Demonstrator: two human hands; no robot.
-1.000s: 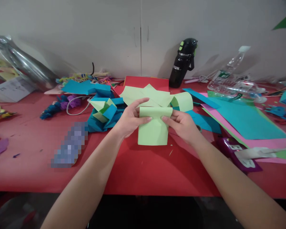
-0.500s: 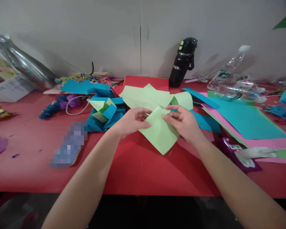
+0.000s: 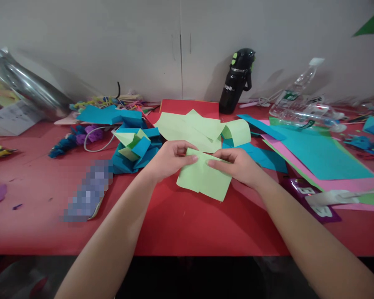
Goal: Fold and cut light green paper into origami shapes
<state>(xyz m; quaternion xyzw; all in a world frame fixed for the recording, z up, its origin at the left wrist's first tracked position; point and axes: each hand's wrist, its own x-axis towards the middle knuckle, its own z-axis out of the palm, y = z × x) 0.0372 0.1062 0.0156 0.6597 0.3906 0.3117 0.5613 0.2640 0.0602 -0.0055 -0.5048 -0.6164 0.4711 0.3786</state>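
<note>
The green paper (image 3: pixel 205 178) is in front of me, above the red table (image 3: pixel 180 232), between my two hands. It lies slanted, its right lower corner nearest me. Its lower edge has a small step near the middle, which suggests more than one layer; I cannot confirm the count.

Left hand (image 3: pixel 174 160): closed on the upper left corner, thumb on the near face, fingers mostly hidden behind. Right hand (image 3: pixel 241 166): pinching the upper right part, thumb laid across the face.

For a good hold, I judge that both thumbs should press evenly, close to the top edge. Light tension between the hands should take out slack; too much pull could crease the paper or slip the layers. The step in the lower edge is the place to check alignment.

Just beyond my fingers lie the pale green sheets (image 3: pixel 187 131). The blue model (image 3: pixel 134 147) sits to the left; the blue sheet (image 3: pixel 327 155) lies to the right. The black bottle (image 3: pixel 233 85) stands at the back.
</note>
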